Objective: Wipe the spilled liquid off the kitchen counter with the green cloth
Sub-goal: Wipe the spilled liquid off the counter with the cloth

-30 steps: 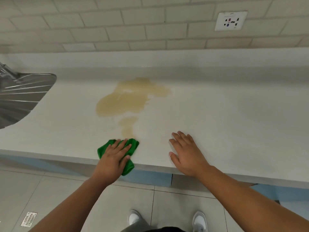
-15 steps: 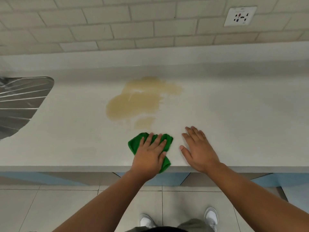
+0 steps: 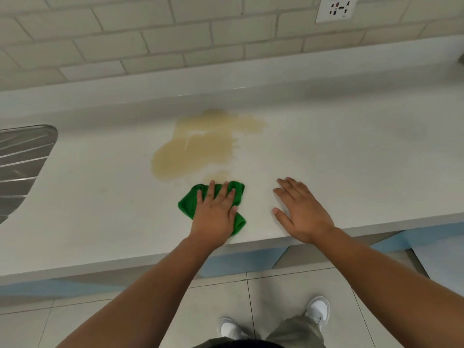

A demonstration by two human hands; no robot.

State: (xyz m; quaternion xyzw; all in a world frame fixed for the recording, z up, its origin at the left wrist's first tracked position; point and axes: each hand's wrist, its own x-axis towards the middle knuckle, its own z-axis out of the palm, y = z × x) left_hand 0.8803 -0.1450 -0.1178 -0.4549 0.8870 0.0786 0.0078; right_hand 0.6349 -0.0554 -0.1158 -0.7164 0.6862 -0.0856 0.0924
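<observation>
Green cloth (image 3: 190, 202) lies bunched under my left hand (image 3: 213, 218), near the front edge of the pale counter (image 3: 351, 159). My palm sits flat on top of it and my fingers (image 3: 210, 190) are straight and spread, pressing down rather than curling round the fabric, so the hand is unclenched and grasps nothing. Folds of the cloth poke out from under the hand at 9 o'clock, past my fingertips at 12 o'clock, and beside my thumb at 4 o'clock.

Yellowish-brown spilled liquid (image 3: 200, 149) spreads over the counter at 12 o'clock from the cloth, further back toward the wall. A small separate patch (image 3: 219, 175) of it lies just beyond the cloth's far edge; I cannot tell whether the fabric touches it. The big puddle is apart from the cloth.

At 3 o'clock from the cloth my right hand (image 3: 302, 212) rests flat on bare counter, fingers straight and loosely spread, thumb out toward the cloth, holding nothing. A strip of counter separates it from the cloth.

Far off at 9 o'clock is a ribbed metal drainboard (image 3: 20, 167). Pale brick-pattern tiles (image 3: 175, 36) cover the wall, with a white socket (image 3: 336, 8) at 1 o'clock. Down at 6 o'clock, my white shoes (image 3: 319, 310) stand on the tiled floor (image 3: 276, 292).
</observation>
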